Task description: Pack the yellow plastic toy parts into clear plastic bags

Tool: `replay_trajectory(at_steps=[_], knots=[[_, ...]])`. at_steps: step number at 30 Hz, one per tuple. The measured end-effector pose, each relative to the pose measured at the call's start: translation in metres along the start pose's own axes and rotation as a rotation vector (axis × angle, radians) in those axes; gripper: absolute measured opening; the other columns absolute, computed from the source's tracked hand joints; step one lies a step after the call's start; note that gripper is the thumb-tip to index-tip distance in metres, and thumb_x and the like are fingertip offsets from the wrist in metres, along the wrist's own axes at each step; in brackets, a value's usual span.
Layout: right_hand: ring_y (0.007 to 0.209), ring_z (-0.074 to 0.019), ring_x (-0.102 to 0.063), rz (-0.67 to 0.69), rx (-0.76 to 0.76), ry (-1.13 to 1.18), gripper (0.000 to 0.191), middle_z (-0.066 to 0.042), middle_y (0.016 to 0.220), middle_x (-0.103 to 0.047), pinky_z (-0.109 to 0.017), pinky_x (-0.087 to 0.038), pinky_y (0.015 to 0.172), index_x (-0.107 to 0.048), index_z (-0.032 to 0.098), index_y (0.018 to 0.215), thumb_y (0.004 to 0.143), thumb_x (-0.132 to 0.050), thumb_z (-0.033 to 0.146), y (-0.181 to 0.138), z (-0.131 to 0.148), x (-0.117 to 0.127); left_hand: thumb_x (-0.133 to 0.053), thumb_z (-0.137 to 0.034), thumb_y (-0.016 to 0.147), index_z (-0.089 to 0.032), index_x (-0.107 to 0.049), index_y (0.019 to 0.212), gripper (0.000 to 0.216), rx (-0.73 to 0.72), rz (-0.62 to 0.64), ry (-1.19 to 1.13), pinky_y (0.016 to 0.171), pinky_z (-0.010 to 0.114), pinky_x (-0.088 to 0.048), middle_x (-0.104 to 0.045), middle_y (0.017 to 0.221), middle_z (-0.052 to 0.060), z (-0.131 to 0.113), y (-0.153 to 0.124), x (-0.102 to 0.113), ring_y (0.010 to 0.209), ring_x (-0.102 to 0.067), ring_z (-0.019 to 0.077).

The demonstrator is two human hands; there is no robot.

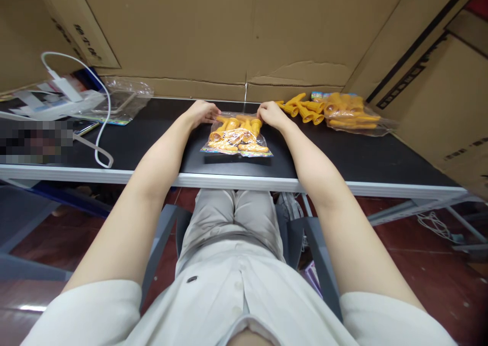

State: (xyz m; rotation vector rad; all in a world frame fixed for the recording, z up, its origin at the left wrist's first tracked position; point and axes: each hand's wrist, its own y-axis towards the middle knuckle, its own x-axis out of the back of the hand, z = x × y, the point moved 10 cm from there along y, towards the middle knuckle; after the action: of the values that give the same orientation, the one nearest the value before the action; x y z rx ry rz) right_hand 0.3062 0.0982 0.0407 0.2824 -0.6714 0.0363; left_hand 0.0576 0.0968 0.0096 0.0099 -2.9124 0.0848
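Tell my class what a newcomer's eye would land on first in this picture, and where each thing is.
First comes the clear bag of orange pieces at the middle of the black tabletop, with the left hand and right hand at its far corners. Next, loose orange pieces and a second bag lie to the right. On the left, a white cable loops conspicuously.

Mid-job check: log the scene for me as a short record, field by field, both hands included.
Left hand: at the far left corner of the front bag; grip unclear
Right hand: at that bag's far right corner; grip unclear
Front bag: clear, holding orange-yellow pieces
Right side: loose orange-yellow pieces, then a second filled bag
Left side: white cable, clear plastic packaging
Surface: black table
Backdrop: cardboard
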Motion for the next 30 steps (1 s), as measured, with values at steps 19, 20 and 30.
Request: replay_trajectory(at_steps=[19, 20, 30], knots=[[0.059, -0.0132, -0.067, 0.401, -0.318, 0.501, 0.022, -0.005, 0.068, -0.072, -0.028, -0.065, 0.073, -0.072, 0.012, 0.077, 0.095, -0.082, 0.006, -0.029, -0.008, -0.021, -0.065, 0.002, 0.084, -0.013, -0.079, 0.114, 0.037, -0.270, -0.097, 0.117, 0.097, 0.030, -0.062, -0.080, 0.100, 0.006, -0.043, -0.026, -0.011, 0.100, -0.078, 0.0204], [0.059, -0.0137, -0.068, 0.412, -0.327, 0.523, 0.020, -0.005, 0.069, -0.073, -0.030, -0.067, 0.076, -0.072, 0.012, 0.079, 0.096, -0.080, 0.008, -0.031, -0.008, -0.022, -0.065, 0.001, 0.085, -0.013, -0.078, 0.116, 0.037, -0.281, -0.087, 0.107, 0.097, 0.030, -0.062, -0.080, 0.103, 0.006, -0.045, -0.027, -0.014, 0.100, -0.078, 0.0201], [0.081, -0.0195, -0.080, 0.300, -0.257, 0.643, 0.004, -0.008, 0.085, -0.082, -0.029, -0.067, 0.085, -0.078, 0.012, 0.094, 0.091, -0.076, 0.009, -0.031, 0.015, -0.023, -0.069, -0.003, 0.088, -0.017, -0.073, 0.135, 0.049, -0.309, -0.113, 0.022, 0.096, 0.030, -0.064, -0.077, 0.132, 0.009, -0.047, -0.022, -0.002, 0.128, -0.074, 0.0261]])
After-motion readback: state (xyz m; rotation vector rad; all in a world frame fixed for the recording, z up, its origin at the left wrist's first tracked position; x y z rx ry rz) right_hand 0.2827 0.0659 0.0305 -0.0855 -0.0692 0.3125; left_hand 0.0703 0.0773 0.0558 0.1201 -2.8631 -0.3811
